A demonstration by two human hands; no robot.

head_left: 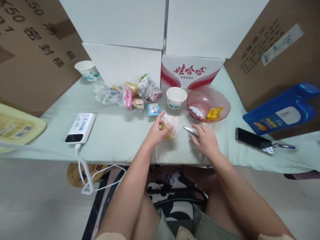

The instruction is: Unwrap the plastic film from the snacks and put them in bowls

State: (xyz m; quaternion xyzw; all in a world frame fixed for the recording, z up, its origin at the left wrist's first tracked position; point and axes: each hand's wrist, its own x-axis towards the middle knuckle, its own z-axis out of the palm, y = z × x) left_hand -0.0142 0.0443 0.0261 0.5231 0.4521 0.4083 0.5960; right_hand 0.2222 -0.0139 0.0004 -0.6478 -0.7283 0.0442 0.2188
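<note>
My left hand (pixel 161 128) is closed around a clear plastic-wrapped snack (pixel 174 126) with yellow in it, just above the table's front part. To its right, my right hand (pixel 206 138) has its fingers on a small silver pointed tool (pixel 190 130), whose tip points left at the wrapper; its far end is hidden under the fingers. Behind the snack stands a white paper cup (pixel 176 97) with a blue-green print. Beside that cup, a pink clear bowl (pixel 222 100) contains a yellow packet (pixel 215 113) and a whitish packet (pixel 196 111). A blue packet (pixel 154 109) lies near my left hand.
Several wrapped snacks (pixel 128 99) are heaped at the back left, near another paper cup (pixel 87 70). A cabled white power bank (pixel 80 128) lies left; a phone (pixel 253 140) and blue bottle (pixel 280 108) lie right. Cardboard boxes (pixel 193 71) wall the back and sides.
</note>
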